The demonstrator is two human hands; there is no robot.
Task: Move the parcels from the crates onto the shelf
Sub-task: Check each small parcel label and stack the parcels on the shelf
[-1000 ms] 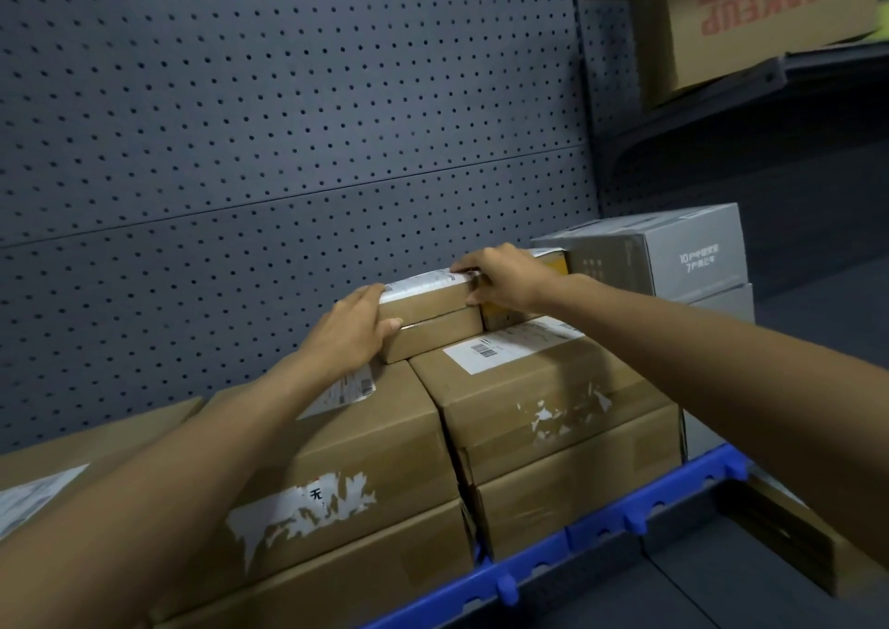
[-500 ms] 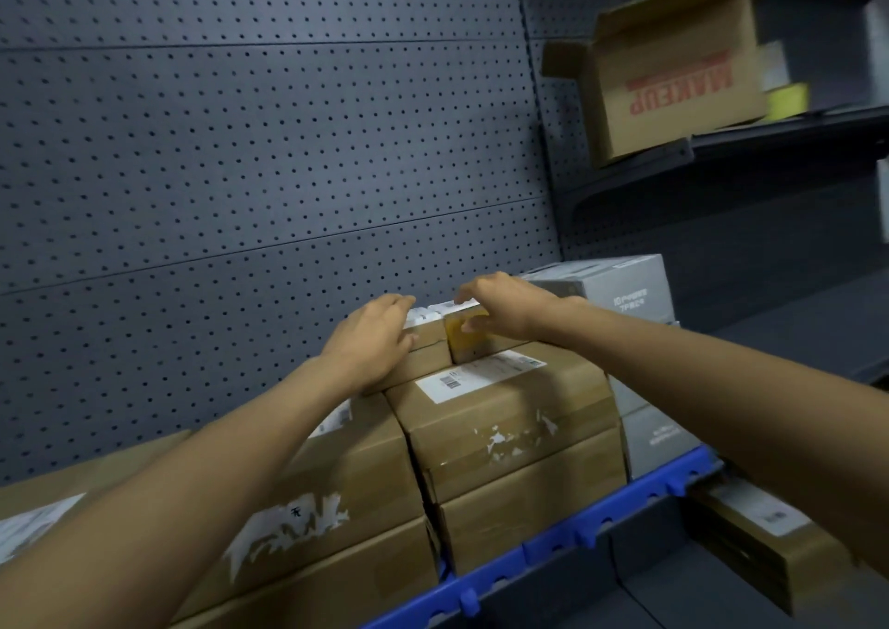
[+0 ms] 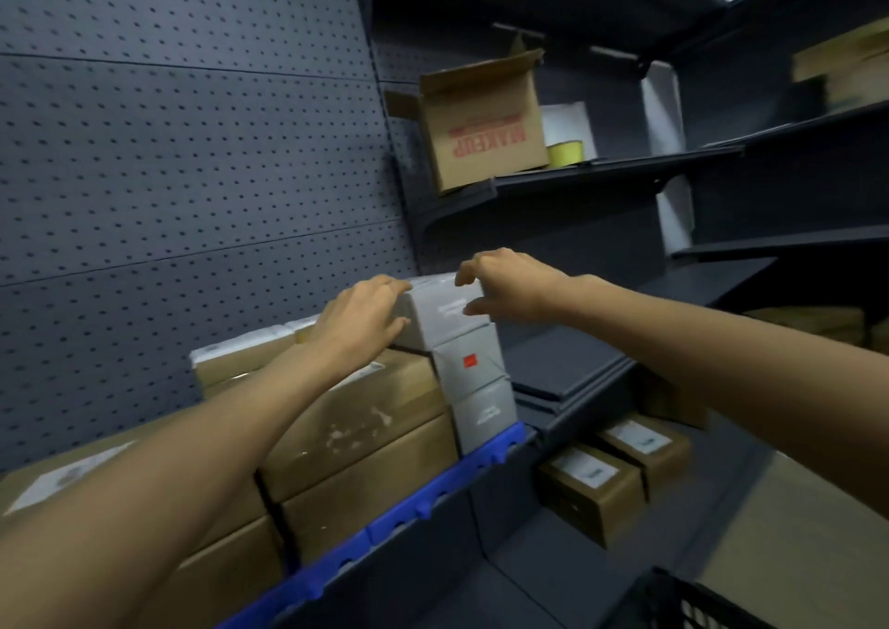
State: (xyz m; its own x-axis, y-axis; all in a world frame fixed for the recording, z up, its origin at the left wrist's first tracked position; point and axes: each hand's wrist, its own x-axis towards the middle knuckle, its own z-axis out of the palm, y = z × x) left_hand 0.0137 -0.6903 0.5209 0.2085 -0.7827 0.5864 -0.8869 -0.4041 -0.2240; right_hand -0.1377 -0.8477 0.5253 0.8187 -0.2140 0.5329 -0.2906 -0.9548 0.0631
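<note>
So both hands are on the top grey parcel (image 3: 440, 308), which caps a three-high grey stack at the right end of the shelf (image 3: 486, 455), right beside the brown cardboard parcels (image 3: 356, 416). Left hand (image 3: 358, 318) lies on its left top corner, fingers loosely bent over the edge. Right hand (image 3: 510, 286) hovers at the right side, fingers spread and half curled, thumb near the front face, not clearly clamped. My guess: squaring it up so the stack stays flush. Black crate (image 3: 692, 602) peeks in bottom right.
</note>
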